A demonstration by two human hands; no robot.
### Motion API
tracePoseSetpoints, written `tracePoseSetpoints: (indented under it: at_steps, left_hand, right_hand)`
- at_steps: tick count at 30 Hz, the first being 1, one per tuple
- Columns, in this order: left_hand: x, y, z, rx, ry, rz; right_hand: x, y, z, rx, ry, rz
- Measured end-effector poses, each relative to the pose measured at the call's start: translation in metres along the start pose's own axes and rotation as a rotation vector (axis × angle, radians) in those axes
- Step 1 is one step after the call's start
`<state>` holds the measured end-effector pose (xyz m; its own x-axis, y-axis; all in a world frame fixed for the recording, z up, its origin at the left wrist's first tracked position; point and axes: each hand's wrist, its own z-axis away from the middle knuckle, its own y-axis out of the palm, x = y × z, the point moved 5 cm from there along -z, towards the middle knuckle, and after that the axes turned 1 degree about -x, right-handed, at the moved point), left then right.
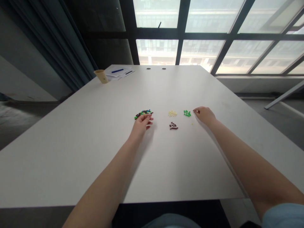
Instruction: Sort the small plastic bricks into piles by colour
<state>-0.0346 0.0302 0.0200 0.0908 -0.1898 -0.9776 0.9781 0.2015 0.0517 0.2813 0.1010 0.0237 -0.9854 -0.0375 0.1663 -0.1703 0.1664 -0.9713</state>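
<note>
White table (71,152) (laminate, perhaps) holding small bricks (143,114) before gridded windows (201,15).

A mixed heap of tiny bricks (143,114) — nearby, a cream pile (172,113), green pile (187,113), brown pile (173,126).

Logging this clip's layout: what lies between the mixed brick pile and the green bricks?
The head view shows a small cream brick pile between the mixed brick pile and the green bricks.
</note>
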Motion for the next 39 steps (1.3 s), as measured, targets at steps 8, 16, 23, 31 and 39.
tracePoseSetpoints:
  at_steps: [8, 16, 23, 31, 39]
  left_hand:
    - [-0.012, -0.042, -0.027, -0.234, 0.428, -1.02]
    - [-0.002, -0.027, -0.027, -0.264, 0.444, -1.31]
    - [0.0, -0.018, -0.03, -0.26, 0.556, -1.279]
    - [0.004, -0.015, -0.035, -0.205, 0.587, -1.198]
    - [0.001, -0.012, -0.037, -0.158, 0.575, -0.954]
  right_hand:
    - [0.033, -0.016, 0.059, 0.034, -0.088, -0.161]
    - [0.034, -0.007, 0.081, 0.091, -0.079, -0.322]
    - [0.033, -0.008, 0.079, 0.089, -0.076, -0.365]
    - [0.037, -0.013, 0.082, 0.073, -0.089, -0.38]
    - [0.037, -0.017, 0.083, 0.076, -0.092, -0.378]
